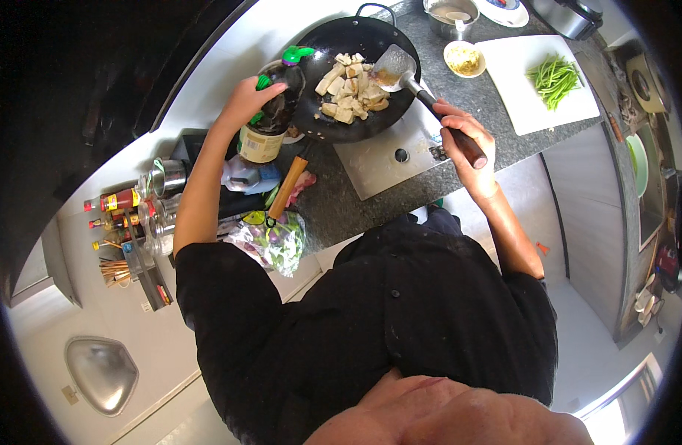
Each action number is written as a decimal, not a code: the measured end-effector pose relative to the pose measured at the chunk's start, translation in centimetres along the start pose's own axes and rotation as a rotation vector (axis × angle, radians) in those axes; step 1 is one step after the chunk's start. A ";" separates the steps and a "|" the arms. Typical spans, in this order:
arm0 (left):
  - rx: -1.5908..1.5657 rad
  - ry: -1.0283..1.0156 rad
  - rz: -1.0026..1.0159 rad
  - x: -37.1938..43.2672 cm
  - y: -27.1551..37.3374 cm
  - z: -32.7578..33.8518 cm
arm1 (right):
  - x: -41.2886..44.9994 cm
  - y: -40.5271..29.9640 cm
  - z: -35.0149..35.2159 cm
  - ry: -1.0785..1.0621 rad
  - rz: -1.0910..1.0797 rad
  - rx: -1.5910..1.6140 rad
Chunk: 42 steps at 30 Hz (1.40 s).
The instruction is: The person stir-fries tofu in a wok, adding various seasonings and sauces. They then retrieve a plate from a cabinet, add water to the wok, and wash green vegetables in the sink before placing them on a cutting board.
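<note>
My left hand (248,104) grips the green handle of a large plastic bottle of dark sauce (282,114), held tilted at the wok's left rim with its green cap (296,54) over the wok. Pale tofu pieces (349,92) lie heaped in the black wok (324,44). In my right hand (470,153) is the dark handle of a metal wok spatula (395,62). Its blade rests over the right side of the wok and carries some brownish liquid. The wok's wooden handle (288,192) points toward me.
Under the wok is a metal-topped cooker (369,172) with a black knob. Right of it are a bowl of chopped yellowish bits (464,60), a metal pot (451,28) and a white cutting board (511,105) bearing cut green stalks (553,80). Bagged vegetables (280,239) and sauce bottles (120,200) stand left.
</note>
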<state>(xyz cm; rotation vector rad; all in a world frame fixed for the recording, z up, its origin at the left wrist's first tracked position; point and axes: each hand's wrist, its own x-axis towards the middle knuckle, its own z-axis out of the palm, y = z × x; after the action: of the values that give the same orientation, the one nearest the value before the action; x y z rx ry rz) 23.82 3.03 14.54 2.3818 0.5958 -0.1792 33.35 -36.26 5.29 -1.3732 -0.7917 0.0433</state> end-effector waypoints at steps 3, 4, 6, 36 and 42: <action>0.285 0.015 -0.009 -0.2 -1.8 -0.3 | -0.6 0.1 -0.2 -0.002 0.013 -0.020; 0.306 -0.013 -0.024 -0.5 -2.1 -0.2 | -0.6 -0.2 -0.2 0.008 0.028 -0.012; 0.313 -0.034 -0.010 -0.9 -2.8 -0.2 | -0.7 -0.3 -0.2 0.017 0.043 -0.004; -0.013 0.079 -0.028 -1.7 -13.9 -7.8 | 5.0 -6.9 6.8 -0.175 0.330 -0.224; -0.265 0.277 -0.155 -0.9 -20.9 -11.4 | 5.1 -6.0 9.8 -0.206 0.352 -0.261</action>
<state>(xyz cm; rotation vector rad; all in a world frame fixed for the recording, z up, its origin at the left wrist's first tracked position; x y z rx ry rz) 13.06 24.05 11.49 2.1177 0.8775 0.1574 29.54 -27.02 12.84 -1.7650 -0.7346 0.3730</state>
